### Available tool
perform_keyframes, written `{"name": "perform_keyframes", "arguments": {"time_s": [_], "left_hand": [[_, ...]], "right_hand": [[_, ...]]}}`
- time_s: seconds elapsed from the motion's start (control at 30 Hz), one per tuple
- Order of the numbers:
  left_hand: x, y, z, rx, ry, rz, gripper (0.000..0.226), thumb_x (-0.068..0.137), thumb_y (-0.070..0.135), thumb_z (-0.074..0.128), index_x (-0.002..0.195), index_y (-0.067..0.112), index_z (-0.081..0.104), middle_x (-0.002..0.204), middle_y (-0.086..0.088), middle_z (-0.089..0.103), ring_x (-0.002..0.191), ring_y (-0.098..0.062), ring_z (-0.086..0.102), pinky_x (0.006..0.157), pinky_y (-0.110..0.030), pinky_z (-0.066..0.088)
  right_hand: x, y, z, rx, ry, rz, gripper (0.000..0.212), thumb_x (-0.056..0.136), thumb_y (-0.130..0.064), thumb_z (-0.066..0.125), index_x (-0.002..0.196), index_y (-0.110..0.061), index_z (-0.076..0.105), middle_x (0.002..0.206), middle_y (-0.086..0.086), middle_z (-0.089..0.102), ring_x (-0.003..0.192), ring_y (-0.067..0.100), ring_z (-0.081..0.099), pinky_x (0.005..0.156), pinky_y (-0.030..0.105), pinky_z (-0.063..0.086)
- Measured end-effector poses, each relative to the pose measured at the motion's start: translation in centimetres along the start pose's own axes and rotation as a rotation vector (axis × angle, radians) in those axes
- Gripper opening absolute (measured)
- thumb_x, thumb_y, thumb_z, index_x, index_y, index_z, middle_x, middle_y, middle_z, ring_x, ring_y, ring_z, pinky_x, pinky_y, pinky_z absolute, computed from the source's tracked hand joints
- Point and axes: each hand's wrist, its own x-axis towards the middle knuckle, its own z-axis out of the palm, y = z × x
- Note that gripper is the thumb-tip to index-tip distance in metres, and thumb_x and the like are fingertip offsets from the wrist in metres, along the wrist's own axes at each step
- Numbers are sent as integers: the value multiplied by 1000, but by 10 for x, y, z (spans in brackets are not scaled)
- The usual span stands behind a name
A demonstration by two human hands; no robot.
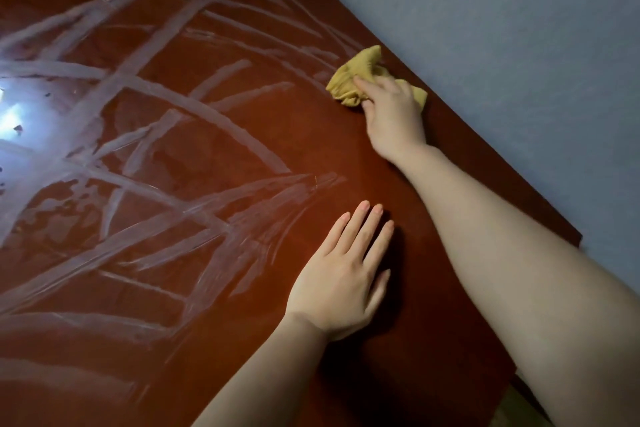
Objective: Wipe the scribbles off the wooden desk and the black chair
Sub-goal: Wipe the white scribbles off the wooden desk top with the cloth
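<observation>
Gripping yellow cloth [353, 80] at far edge of desk [398, 340]: right hand [391, 114]. Left hand [339, 281] flat mid-desk, fingers straight; scribbles [138, 97] across desk.

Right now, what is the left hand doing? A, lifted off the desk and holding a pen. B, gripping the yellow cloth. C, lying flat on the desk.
C: the left hand lies flat with straight fingers on the wooden desk, while the right hand is the one that grips the yellow cloth.
</observation>
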Motion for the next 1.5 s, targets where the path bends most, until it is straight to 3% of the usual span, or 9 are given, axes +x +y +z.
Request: {"name": "perform_keyframes", "arguments": {"time_s": [0.13, 0.4, 0.63, 0.8, 0.9, 1.1, 1.2, 1.4, 1.5], "left_hand": [[-1, 1, -2, 5, -51, 5, 57, 96, 42, 28, 144, 12, 38, 151, -11, 33, 143, -28, 20, 116, -40, 6], [-15, 4, -19, 156, -131, 71, 55, 95, 44, 28, 137, 14, 48, 139, -10, 51, 132, -34, 42, 113, -57, 8], [-80, -8, -49, 147, -134, 31, 56, 92, 47, 33, 134, 16, 52, 139, -10, 50, 132, -33, 43, 109, -59, 13], [-151, -30, -69, 137, -116, -140, 62, 89, 51, 36, 139, 16, 45, 146, -9, 42, 137, -31, 35, 109, -58, 15], [-188, -45, -73, 142, -140, -312, 72, 86, 60, 33, 144, 17, 36, 151, -11, 33, 140, -32, 26, 110, -58, 13], [-228, -54, -72, 162, -156, -545, 112, 63, 82, 48, 147, 11, 26, 153, -20, 22, 140, -41, 18, 104, -67, 19], [-233, -52, -73, 166, -191, -596, 126, 51, 85, 54, 147, 9, 26, 153, -23, 21, 139, -45, 19, 103, -70, 19], [-227, -55, -73, 196, -213, -625, 137, 39, 86, 63, 147, 10, 29, 152, -24, 24, 138, -48, 22, 101, -70, 19], [-223, -53, -77, 195, -242, -640, 139, 45, 87, 60, 151, 10, 12, 156, -22, 7, 142, -46, 7, 105, -70, 10]], "right_hand": [[-38, -17, 8, 83, 49, -119, 39, 95, -12, 48, 133, -20, 54, 133, 8, 54, 122, 30, 43, 105, 40, 33], [-107, -17, -7, 260, -11, -15, 39, 93, -10, 53, 129, -23, 59, 133, 5, 54, 124, 25, 42, 106, 32, 29], [-101, 8, -37, 41, -140, 193, 40, 97, -21, 49, 137, -29, 50, 138, 4, 49, 122, 26, 41, 98, 38, 38], [-78, -8, -40, -99, -190, 417, 40, 101, -24, 40, 141, -27, 42, 137, 10, 46, 123, 33, 39, 94, 45, 40], [-68, -35, -35, -112, -245, 484, 47, 101, -15, 35, 145, -31, 34, 142, 14, 37, 129, 36, 33, 102, 47, 32], [-81, -100, -18, -111, -277, 255, 56, 97, -6, 36, 147, -31, 31, 147, 13, 31, 131, 37, 29, 108, 44, 29], [-109, -131, -7, -91, -226, 118, 55, 97, -3, 29, 143, -30, 38, 144, 10, 38, 124, 34, 34, 102, 40, 33], [-185, -176, 10, -38, -169, -43, 49, 97, -4, 36, 139, -28, 45, 137, 3, 50, 124, 31, 36, 99, 39, 38], [-220, -185, 4, 15, -228, -83, 46, 97, -9, 43, 138, -27, 47, 138, 1, 50, 129, 27, 34, 106, 40, 34]]}}
